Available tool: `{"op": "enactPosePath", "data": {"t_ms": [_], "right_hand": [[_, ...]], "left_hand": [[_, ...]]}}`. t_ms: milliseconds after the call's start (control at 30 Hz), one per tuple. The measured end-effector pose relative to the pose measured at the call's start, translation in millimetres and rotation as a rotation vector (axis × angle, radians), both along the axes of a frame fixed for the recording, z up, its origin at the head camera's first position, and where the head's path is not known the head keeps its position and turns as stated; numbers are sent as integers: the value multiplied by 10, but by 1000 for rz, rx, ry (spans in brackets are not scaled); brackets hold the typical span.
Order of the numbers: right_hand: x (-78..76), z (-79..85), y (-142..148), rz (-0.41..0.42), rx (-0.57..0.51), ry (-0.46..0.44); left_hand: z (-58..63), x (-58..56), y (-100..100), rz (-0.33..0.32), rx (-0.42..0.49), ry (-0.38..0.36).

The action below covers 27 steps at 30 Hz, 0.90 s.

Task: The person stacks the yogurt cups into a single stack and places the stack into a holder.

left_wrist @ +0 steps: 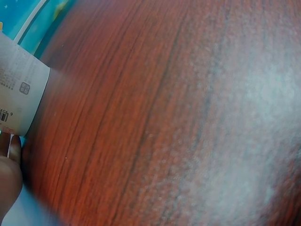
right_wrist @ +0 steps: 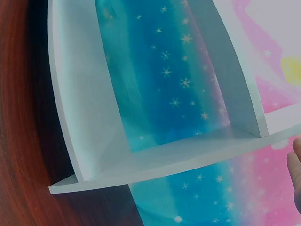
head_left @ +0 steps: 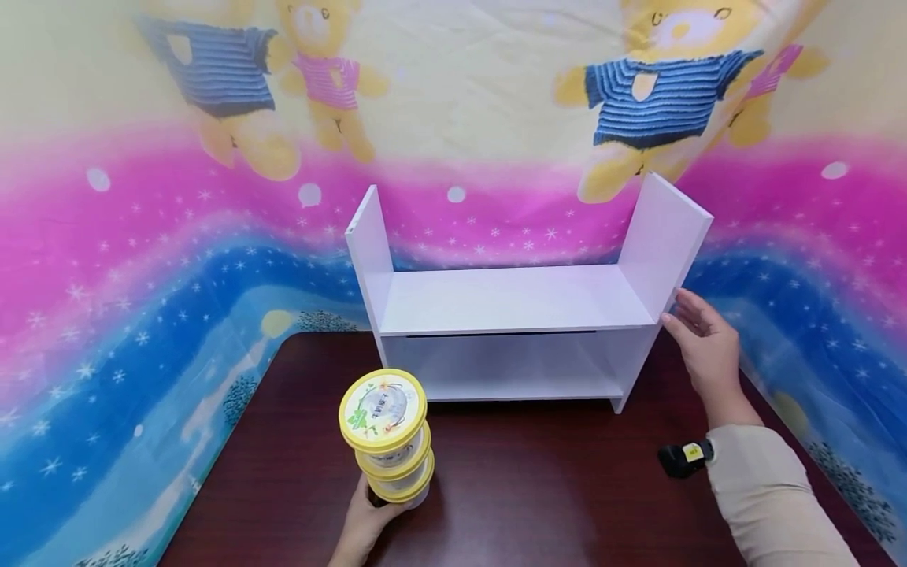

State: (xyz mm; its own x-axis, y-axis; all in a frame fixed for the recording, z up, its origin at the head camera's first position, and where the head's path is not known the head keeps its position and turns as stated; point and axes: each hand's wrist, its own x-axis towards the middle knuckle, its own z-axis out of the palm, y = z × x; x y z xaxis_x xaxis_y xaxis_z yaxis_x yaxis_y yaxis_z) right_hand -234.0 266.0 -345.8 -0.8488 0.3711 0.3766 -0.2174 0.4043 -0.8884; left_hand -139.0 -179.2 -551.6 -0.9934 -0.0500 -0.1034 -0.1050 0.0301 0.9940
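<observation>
In the head view, my left hand (head_left: 364,520) grips the lowest of a stack of three round tubs (head_left: 383,411) with yellow lids, and the stack leans a little. The top lid carries a flower print and lettering. The left wrist view catches only the white printed wall of a tub (left_wrist: 21,89) and part of the hand at the left edge. Whether the stack touches the table cannot be told. My right hand (head_left: 711,350) is at the outer face of the right side panel of a white two-level shelf (head_left: 510,298), its fingertips at the panel.
The shelf stands toward the back of a dark red-brown wooden table (head_left: 524,480). A curtain (head_left: 468,142) printed with bears and snowflakes hangs behind and around it. Near the right wrist is a black device (head_left: 682,458) with a yellow label.
</observation>
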Motion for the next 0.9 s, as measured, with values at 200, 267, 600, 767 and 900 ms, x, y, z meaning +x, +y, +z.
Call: {"op": "enactPosePath", "data": {"t_ms": [200, 267, 600, 767, 900], "right_hand": [[-47, 22, -11, -6, -63, 11], [-60, 17, -13, -10, -87, 38], [-108, -9, -69, 49, -275, 265], [-135, -8, -75, 57, -363, 315], [-157, 3, -59, 14, -350, 285]], "left_hand": [[6, -4, 2, -8, -2, 26], [6, -5, 0, -4, -14, 37], [10, -11, -5, 25, -12, 59], [5, -12, -5, 23, -21, 68], [15, -16, -2, 22, -24, 71]]}}
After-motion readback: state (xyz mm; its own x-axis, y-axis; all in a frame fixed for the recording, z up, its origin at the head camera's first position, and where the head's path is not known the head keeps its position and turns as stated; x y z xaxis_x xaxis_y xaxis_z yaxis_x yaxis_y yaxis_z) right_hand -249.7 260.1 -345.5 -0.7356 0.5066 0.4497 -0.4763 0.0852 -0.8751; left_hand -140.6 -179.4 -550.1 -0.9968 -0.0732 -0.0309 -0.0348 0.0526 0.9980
